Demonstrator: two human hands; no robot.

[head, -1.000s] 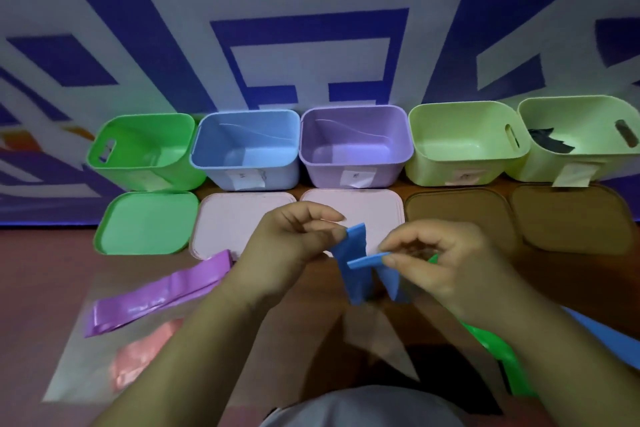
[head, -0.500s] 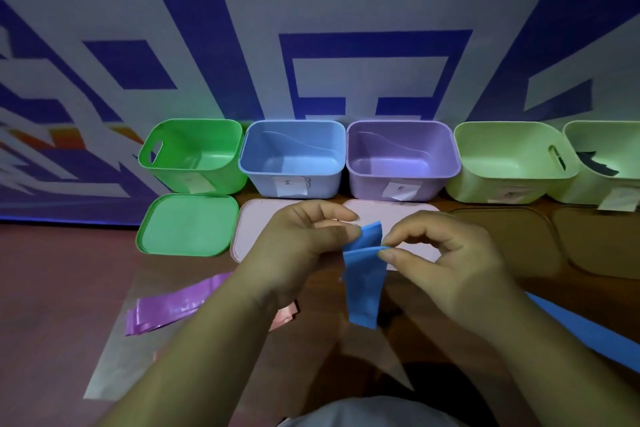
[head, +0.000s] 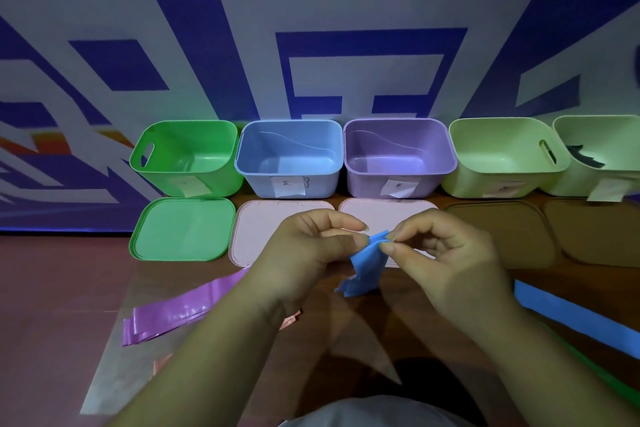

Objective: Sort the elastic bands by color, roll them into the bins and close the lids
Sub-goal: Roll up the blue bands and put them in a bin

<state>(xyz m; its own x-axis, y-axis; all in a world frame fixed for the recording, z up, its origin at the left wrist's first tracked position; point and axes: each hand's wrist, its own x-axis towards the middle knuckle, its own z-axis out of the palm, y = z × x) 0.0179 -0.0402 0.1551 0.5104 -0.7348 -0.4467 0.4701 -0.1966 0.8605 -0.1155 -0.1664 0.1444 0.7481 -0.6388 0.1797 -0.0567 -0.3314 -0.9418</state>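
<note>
Blue band (head: 363,263), centre frame, hangs pinched at its top by thumb and forefinger of both left hand (head: 308,253) and right hand (head: 446,260). Behind stand the open blue bin (head: 291,156) and purple bin (head: 398,152); the far-right bin (head: 606,139) holds a dark strip (head: 585,158). Writing on the paper labels (head: 288,185) is illegible.

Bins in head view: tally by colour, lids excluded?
green bin: 1
blue bin: 1
purple bin: 1
pale green bins: 2
Total: 5
</note>
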